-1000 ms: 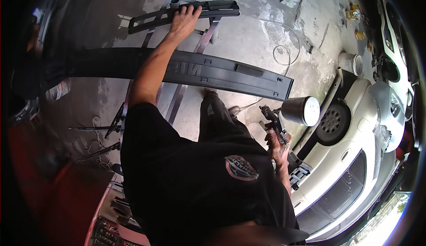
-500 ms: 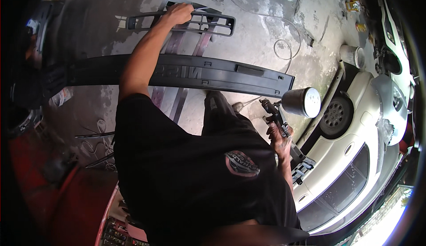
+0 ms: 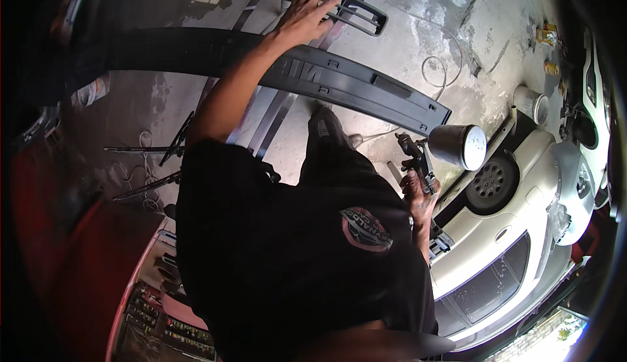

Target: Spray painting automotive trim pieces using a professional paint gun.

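Stretched out ahead, my left hand (image 3: pixel 308 19) rests its loosely spread fingers on a long dark grey car grille (image 3: pixel 373 24) with rectangular openings. The grille lies across a stand with metal bars (image 3: pixel 274 115). Nearer to me on the same bars is a long black panel (image 3: pixel 366 85) with raised lettering, and my left forearm crosses above it. At my right side, my right hand (image 3: pixel 419 195) is wrapped around the handle of a spray gun (image 3: pixel 421 163). The gun's metal paint cup (image 3: pixel 457 145) is tilted sideways, close to the panel's right end.
A cream car (image 3: pixel 503 231) stands close on the right, with a bucket (image 3: pixel 531 105) beyond it. A thin hose (image 3: pixel 450 68) loops over the concrete floor. Red bodywork (image 3: pixel 72 251) and tangled cables (image 3: pixel 140 166) are on the left. Yellow cans (image 3: pixel 547 34) sit at the far right.
My left hand has loosened from a closed hold on the grille to spread fingers on it. The view has turned, so grille and panel appear higher and more slanted. My right hand keeps the spray gun.
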Demonstrator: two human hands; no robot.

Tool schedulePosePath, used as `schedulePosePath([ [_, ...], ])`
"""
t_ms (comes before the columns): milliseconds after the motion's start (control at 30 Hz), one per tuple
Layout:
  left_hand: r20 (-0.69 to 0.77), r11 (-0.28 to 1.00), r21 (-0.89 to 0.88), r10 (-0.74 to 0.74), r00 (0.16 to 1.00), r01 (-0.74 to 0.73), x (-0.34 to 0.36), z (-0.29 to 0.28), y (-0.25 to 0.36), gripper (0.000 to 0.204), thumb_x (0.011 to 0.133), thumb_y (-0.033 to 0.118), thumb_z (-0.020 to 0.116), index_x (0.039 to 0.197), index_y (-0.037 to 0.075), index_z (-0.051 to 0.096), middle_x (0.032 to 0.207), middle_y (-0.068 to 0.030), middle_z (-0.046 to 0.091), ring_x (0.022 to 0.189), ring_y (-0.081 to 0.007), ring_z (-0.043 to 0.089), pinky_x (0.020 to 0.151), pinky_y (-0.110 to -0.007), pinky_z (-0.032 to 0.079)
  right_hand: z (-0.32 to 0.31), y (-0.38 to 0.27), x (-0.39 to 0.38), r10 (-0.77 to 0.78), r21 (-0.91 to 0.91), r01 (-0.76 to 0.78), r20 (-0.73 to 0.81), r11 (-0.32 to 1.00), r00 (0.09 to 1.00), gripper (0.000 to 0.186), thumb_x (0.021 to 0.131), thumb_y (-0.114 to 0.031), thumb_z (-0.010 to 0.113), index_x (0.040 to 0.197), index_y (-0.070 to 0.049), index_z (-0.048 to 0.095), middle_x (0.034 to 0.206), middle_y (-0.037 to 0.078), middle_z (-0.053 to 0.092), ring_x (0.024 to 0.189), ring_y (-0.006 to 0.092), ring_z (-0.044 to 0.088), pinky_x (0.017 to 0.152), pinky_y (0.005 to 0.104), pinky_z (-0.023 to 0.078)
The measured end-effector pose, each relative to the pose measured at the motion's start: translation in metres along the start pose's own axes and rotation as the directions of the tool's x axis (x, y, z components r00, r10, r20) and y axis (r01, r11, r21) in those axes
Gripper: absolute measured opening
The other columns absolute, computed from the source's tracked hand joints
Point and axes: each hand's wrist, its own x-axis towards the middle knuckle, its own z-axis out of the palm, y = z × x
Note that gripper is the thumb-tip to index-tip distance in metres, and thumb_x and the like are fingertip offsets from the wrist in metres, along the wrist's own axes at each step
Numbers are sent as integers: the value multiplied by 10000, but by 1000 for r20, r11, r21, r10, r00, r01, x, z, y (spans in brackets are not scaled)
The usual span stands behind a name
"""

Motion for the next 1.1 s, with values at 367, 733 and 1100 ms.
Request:
schedulePosePath([
  [367,477,918,396,-210,853,4,-186,-21,37,833,836,-52,598,1582,216,345,1639,-191,218,1527,-430,184,1203,-663,185,5,-3,-11,-61,-22,62,47,998,997,399,976,-388,679,1073,-5,737,643,27,627,498,81,508,471,265,380],
  [733,356,911,409,-99,929,-59,-187,-30,30,660,872,26,611,1503,153,465,1566,-142,388,1462,-390,356,1185,-622,271,8,4,-24,-80,-8,81,79,997,994,377,969,-362,701,1079,-2,733,651,14,622,536,75,518,490,255,377],
  [1100,531,996,81,-77,844,40,-82,-122,47,391,803,-3,704,1189,56,698,1001,-185,720,998,-358,694,853,-464,540,-1,7,-26,-136,31,133,97,991,986,328,964,-306,707,1069,4,726,673,14,631,550,77,524,486,255,378],
])
